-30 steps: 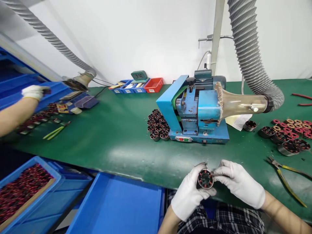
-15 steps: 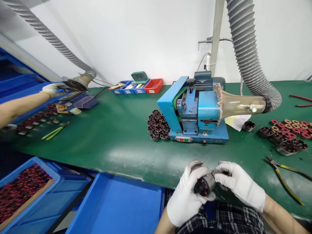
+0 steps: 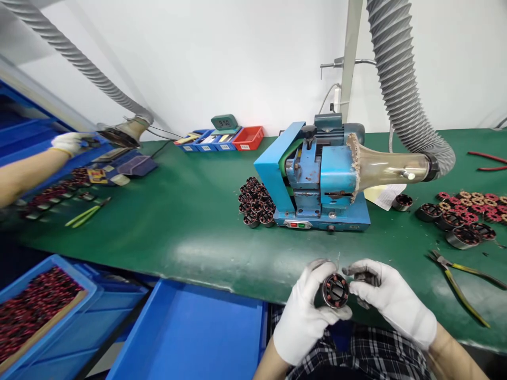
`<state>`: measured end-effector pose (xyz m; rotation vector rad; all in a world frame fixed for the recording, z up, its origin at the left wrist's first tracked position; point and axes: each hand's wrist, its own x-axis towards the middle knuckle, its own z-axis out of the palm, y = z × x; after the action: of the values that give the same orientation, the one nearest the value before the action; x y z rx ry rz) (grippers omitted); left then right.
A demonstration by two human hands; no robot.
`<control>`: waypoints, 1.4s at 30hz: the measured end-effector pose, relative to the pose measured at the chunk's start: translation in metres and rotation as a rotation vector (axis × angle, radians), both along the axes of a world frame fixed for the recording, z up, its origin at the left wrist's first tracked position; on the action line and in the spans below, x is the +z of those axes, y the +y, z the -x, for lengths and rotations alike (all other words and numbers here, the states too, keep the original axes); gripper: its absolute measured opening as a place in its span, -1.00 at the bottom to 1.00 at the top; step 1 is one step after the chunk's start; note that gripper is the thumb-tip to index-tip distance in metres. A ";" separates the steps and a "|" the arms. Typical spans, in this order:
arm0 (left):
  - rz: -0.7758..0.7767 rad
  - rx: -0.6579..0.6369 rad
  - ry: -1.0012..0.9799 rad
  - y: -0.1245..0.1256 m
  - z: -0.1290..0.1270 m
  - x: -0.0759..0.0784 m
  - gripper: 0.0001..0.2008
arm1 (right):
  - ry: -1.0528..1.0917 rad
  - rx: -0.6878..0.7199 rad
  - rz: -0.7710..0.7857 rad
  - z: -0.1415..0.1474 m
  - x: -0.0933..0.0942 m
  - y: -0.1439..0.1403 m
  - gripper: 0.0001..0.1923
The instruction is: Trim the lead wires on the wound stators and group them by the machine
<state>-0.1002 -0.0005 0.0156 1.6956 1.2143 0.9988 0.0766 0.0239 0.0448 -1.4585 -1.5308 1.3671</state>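
My left hand [image 3: 304,316], in a white glove, grips a round metal stator [image 3: 335,291] with red copper windings, its open end turned toward me. My right hand [image 3: 390,301], also gloved, pinches at the stator's right rim with its fingertips. Both hands hover at the front edge of the green table [image 3: 190,227], over my plaid-clad lap. A thin wire end sticks up from the stator.
A blue machine [image 3: 317,179] with a hose nozzle stands mid-table, finished stators [image 3: 257,203] stacked at its left. More stators [image 3: 461,221] and yellow-handled pliers [image 3: 455,274] lie at right. A co-worker's gloved hand [image 3: 69,142] works far left. Blue bins [image 3: 190,332] sit below the table edge.
My left hand has rolled the stator so its open end faces me again. The co-worker's hand drew back slightly to the left. The view shifted a little.
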 end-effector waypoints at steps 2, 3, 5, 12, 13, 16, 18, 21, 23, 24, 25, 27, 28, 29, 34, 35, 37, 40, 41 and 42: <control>0.124 -0.004 -0.114 0.000 -0.001 0.006 -0.49 | -0.010 0.006 -0.057 -0.001 -0.002 0.001 -0.85; 0.160 -0.011 -0.154 0.000 -0.001 0.009 -0.56 | -0.045 0.018 -0.102 -0.001 -0.002 0.001 -0.86; 0.154 -0.056 -0.206 0.000 -0.001 0.016 -0.78 | -0.105 0.048 -0.158 0.000 -0.002 0.001 -0.84; -0.089 -0.080 0.093 0.005 0.007 0.009 -0.44 | 0.014 0.084 0.087 0.002 -0.006 0.002 -0.83; -0.068 -0.131 0.099 0.007 0.008 0.009 -0.48 | -0.041 0.083 0.029 0.002 -0.008 0.001 -0.83; 0.017 -0.272 0.060 0.011 0.008 0.012 -0.73 | -0.221 0.055 -0.195 0.003 -0.014 0.000 -0.81; 0.010 -0.231 0.055 0.011 0.005 0.008 -0.80 | -0.258 0.053 -0.233 0.004 -0.020 0.001 -0.81; -0.104 -0.040 0.170 0.008 0.001 -0.013 -0.61 | -0.207 0.136 -0.096 0.006 -0.032 0.005 -0.73; -0.224 0.030 0.288 0.007 0.000 -0.031 -0.48 | -0.192 0.218 -0.024 0.006 -0.041 0.010 -0.59; -0.264 0.031 0.322 0.007 0.000 -0.039 -0.47 | -0.202 0.255 -0.015 0.006 -0.044 0.012 -0.54; -0.276 0.022 0.341 0.009 0.001 -0.045 -0.49 | -0.218 0.288 -0.014 0.005 -0.046 0.015 -0.52; -0.224 -0.004 0.354 0.014 0.004 -0.051 -0.52 | -0.272 0.345 -0.040 0.003 -0.047 0.021 -0.58; -0.186 -0.017 0.357 0.017 0.005 -0.052 -0.51 | -0.306 0.372 -0.068 0.003 -0.045 0.023 -0.65; -0.156 -0.030 0.359 0.021 0.007 -0.052 -0.50 | -0.342 0.402 -0.103 0.002 -0.042 0.026 -0.72; -0.146 -0.118 0.346 0.030 0.014 -0.045 -0.47 | -0.449 0.581 -0.211 -0.007 -0.026 0.042 -0.84; -0.145 -0.129 0.345 0.031 0.015 -0.044 -0.47 | -0.452 0.600 -0.213 -0.012 -0.025 0.045 -0.84; -0.137 -0.147 0.344 0.030 0.016 -0.043 -0.47 | -0.447 0.604 -0.207 -0.026 -0.023 0.051 -0.84; -0.129 -0.172 0.335 0.029 0.017 -0.039 -0.45 | -0.427 0.529 -0.164 -0.048 -0.024 0.060 -0.82; -0.124 -0.173 0.327 0.029 0.016 -0.038 -0.43 | -0.420 0.486 -0.140 -0.053 -0.025 0.063 -0.81; -0.119 -0.169 0.318 0.029 0.015 -0.037 -0.41 | -0.411 0.437 -0.115 -0.055 -0.026 0.064 -0.80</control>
<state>-0.1155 0.0288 -0.0213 2.0725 1.2024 0.7304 0.1311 0.0880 0.0187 -1.4480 -2.2581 1.2292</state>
